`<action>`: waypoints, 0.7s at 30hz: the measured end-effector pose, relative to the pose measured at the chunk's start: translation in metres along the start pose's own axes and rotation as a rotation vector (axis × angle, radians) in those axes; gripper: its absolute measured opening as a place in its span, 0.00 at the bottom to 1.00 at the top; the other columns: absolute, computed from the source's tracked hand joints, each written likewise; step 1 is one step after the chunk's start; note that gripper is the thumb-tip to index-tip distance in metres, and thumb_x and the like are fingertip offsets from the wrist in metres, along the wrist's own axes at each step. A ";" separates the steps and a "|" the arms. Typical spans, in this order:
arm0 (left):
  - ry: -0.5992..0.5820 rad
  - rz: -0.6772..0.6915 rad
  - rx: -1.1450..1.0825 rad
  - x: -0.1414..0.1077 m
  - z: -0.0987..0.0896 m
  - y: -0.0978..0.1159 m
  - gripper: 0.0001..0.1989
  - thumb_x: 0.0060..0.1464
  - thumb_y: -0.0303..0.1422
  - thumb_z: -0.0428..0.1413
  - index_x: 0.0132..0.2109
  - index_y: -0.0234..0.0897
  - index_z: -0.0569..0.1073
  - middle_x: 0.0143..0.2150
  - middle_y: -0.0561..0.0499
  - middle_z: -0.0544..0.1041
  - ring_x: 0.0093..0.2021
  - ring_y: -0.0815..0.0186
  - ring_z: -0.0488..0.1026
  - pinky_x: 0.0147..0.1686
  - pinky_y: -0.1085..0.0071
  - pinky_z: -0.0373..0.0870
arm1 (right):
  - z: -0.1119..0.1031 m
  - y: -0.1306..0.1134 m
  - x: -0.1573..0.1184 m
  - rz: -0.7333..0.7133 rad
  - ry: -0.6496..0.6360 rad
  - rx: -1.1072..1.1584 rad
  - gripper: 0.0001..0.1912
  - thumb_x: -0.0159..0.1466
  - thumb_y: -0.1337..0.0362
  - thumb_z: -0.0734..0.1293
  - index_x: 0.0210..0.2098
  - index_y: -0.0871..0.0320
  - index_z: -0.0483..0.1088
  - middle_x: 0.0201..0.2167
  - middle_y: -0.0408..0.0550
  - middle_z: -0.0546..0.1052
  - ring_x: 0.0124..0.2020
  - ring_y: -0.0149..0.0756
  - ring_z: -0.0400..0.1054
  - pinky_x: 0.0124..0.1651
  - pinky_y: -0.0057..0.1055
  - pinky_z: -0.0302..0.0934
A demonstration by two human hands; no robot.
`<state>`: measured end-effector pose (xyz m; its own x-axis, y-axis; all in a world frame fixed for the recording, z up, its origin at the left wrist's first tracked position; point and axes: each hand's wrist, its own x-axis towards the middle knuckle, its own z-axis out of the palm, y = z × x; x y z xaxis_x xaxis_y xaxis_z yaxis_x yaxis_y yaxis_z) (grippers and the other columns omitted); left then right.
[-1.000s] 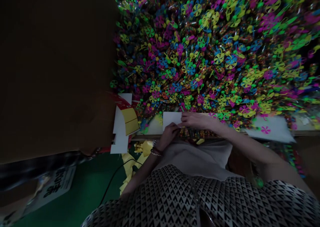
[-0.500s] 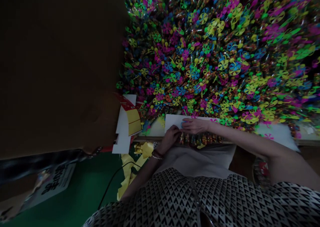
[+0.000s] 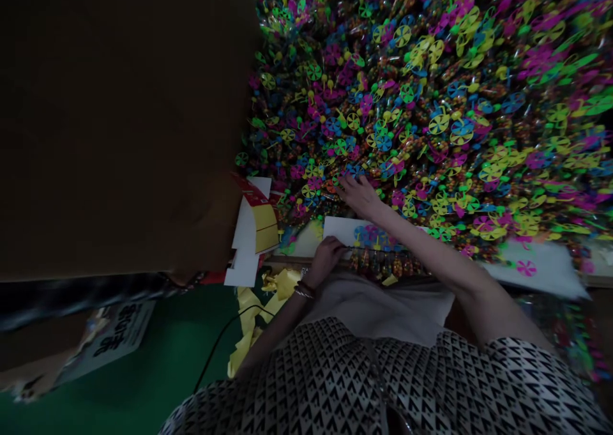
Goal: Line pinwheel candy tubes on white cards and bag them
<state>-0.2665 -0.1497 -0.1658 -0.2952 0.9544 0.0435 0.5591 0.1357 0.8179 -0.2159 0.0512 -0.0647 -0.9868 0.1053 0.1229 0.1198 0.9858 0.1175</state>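
Observation:
My left hand (image 3: pixel 329 254) is closed at the table's front edge, with its fingertips at the left end of a dark strip that runs along a row of candy-filled tubes (image 3: pixel 378 262). What is pinched there is too dark to make out. Coloured fan tops (image 3: pixel 371 234) of that row lie over a white card (image 3: pixel 338 227). My right hand (image 3: pixel 359 195) reaches over the near edge of a big pile of candy tubes with fan tops (image 3: pixel 407 115). Its fingers are stretched and apart, touching or just above the fans.
A large brown cardboard box (image 3: pixel 124 128) fills the left side. Beside it lies a red, yellow and white printed carton (image 3: pixel 263 224). Crumpled yellow paper (image 3: pixel 244 326) and a black cable (image 3: pixel 218 339) are below. Another white sheet (image 3: pixel 541 269) lies at the right edge.
My right hand has moved from the row at the edge forward onto the pile, and its fingers have spread. My left hand stays by the row. The view has shifted slightly.

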 end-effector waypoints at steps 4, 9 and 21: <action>-0.003 -0.004 0.003 0.001 -0.001 0.001 0.02 0.55 0.28 0.59 0.34 0.36 0.78 0.33 0.49 0.75 0.37 0.66 0.70 0.40 0.69 0.68 | 0.004 0.008 0.015 -0.035 -0.025 0.045 0.19 0.66 0.74 0.56 0.54 0.65 0.67 0.54 0.62 0.69 0.58 0.49 0.55 0.57 0.46 0.46; 0.011 -0.009 0.010 0.001 0.000 0.000 0.04 0.55 0.29 0.59 0.33 0.35 0.77 0.32 0.49 0.75 0.36 0.66 0.71 0.39 0.69 0.68 | -0.006 0.023 0.003 -0.058 -0.004 0.112 0.16 0.68 0.67 0.58 0.53 0.57 0.70 0.53 0.55 0.71 0.55 0.46 0.57 0.56 0.46 0.44; 0.042 0.006 -0.006 0.002 0.001 -0.001 0.05 0.55 0.29 0.59 0.32 0.35 0.77 0.31 0.49 0.75 0.35 0.66 0.71 0.38 0.70 0.68 | 0.019 -0.034 0.034 0.211 -0.052 0.026 0.14 0.65 0.69 0.58 0.47 0.66 0.70 0.50 0.63 0.69 0.55 0.54 0.54 0.50 0.45 0.49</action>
<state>-0.2670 -0.1482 -0.1671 -0.3243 0.9432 0.0727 0.5567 0.1281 0.8207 -0.2556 0.0238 -0.0834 -0.9446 0.3155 0.0910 0.3220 0.9442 0.0687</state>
